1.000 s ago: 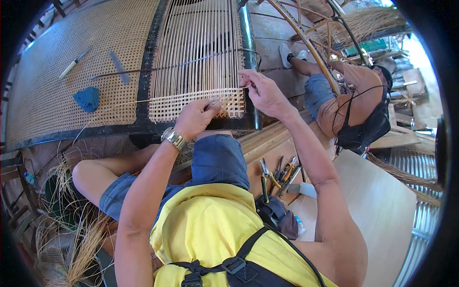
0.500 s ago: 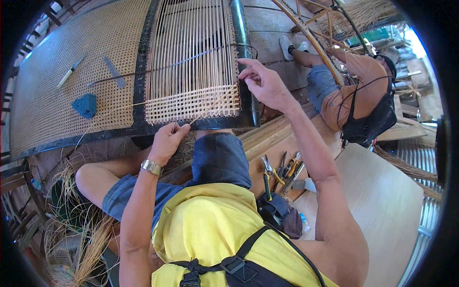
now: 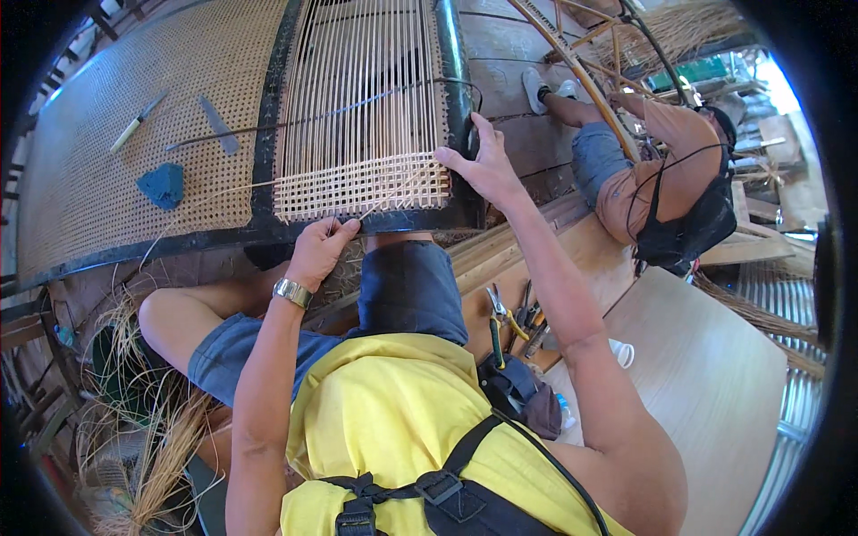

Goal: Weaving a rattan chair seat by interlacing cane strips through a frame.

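Observation:
A dark frame (image 3: 259, 170) lies before me, its open panel strung with pale lengthwise cane strands (image 3: 357, 89) and a band of cross weaving (image 3: 357, 188) at the near end. My left hand (image 3: 317, 255) is closed at the frame's near edge, thumb and fingers pinching a thin cane strand (image 3: 375, 208) that slants up across the weave. My right hand (image 3: 490, 174) is open at the right rail, thumb by the edge of the weaving and fingers apart from it. A long, thin dark strip (image 3: 322, 114) crosses the strung strands.
On the finished cane panel (image 3: 80, 188) lie a light-handled knife (image 3: 134, 125), a flat blade (image 3: 216, 123) and a blue block (image 3: 162, 186). Pliers (image 3: 497, 326) and a white cup (image 3: 623, 353) are at my right. Loose cane (image 3: 161, 464) piles lower left. Another person (image 3: 670, 179) sits at right.
My right hand has come down and turned, its thumb now by the weave's right edge. My left hand keeps its pinch near the same spot. A white cup shows beside my right arm.

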Demonstrator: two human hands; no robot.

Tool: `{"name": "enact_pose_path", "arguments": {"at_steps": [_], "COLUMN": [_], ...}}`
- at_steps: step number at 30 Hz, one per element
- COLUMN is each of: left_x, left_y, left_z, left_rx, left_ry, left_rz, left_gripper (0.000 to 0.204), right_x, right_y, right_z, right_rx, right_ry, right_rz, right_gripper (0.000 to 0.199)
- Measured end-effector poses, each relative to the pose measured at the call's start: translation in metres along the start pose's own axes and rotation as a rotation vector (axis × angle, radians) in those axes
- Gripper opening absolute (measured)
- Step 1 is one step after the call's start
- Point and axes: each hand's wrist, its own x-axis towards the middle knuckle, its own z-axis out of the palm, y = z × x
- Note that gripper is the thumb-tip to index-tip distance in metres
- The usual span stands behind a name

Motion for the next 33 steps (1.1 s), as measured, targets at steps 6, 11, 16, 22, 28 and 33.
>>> {"name": "enact_pose_path", "arguments": {"at_steps": [6,11,16,22,28,33], "left_x": [-0.014,-0.017,-0.017,-0.016,-0.015,-0.012], "left_y": [-0.006,-0.012,-0.003,0.001,-0.002,-0.001], "left_z": [-0.009,-0.008,-0.013,-0.012,-0.016,-0.019], "left_rx": [-0.095,-0.126,-0.097,-0.093,-0.101,-0.139], "left_ry": [-0.002,0.019,0.008,0.021,-0.002,-0.022], "left_rz": [-0.117,-0.084,-0.159,-0.188,-0.234,-0.222], "left_gripper": [0.039,0.038,0.038,0.037,0.037,0.037], "right_x": [-0.013,-0.025,-0.020,-0.031,-0.038,-0.034], "right_y": [0.076,0.112,0.092,0.109,0.140,0.146], "right_z": [0.011,0.091,0.167,0.167,0.130,0.108], "right_rx": [1.096,1.925,2.186,2.073,1.827,1.683], "right_ry": [-0.112,-0.579,-0.646,-0.482,-0.376,-0.370], "right_rz": [0.304,0.092,0.086,0.248,0.401,0.451], "right_gripper": [0.068,0.042,0.041,0.040,0.040,0.039]}}
